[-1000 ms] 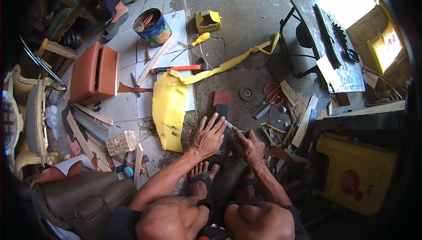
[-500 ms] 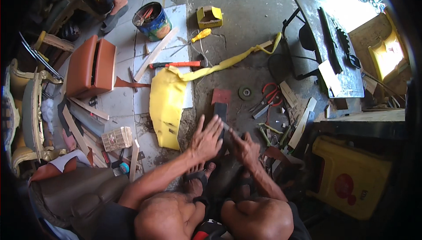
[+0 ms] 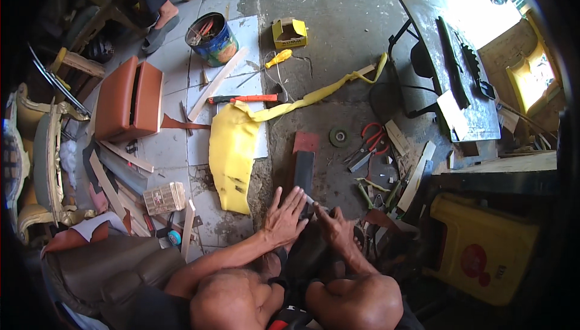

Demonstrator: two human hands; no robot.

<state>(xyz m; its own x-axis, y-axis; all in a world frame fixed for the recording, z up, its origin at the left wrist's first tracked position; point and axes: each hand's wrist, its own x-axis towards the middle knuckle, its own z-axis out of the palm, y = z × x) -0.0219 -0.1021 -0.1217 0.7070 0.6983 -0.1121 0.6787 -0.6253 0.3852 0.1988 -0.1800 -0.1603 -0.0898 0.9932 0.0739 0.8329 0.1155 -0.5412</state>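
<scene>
A long dark sharpening stone (image 3: 304, 170) lies on the floor in front of my feet, its far end against a red flat piece (image 3: 306, 142). At the stone's near end, my right hand (image 3: 338, 230) is closed round a knife, its index finger stretched along it. Only a short, pale bit of the knife's blade (image 3: 309, 199) shows between my hands; the grip covers its handle. My left hand (image 3: 283, 216) lies flat, fingers stretched, with the fingertips at the blade and the stone. My fingers hide the near part of the stone.
Left of the stone lies a yellow sheet (image 3: 232, 155) with a long strip. Red-handled scissors (image 3: 374, 140) and a dark round disc (image 3: 339, 137) are to the right. Farther off stand a paint bucket (image 3: 212, 40), a brown upholstered box (image 3: 130, 100) and a black table (image 3: 465, 82).
Both hands have drawn back toward me along the stone with the knife, so more of the stone's dark top shows. The whole view has tipped slightly.
</scene>
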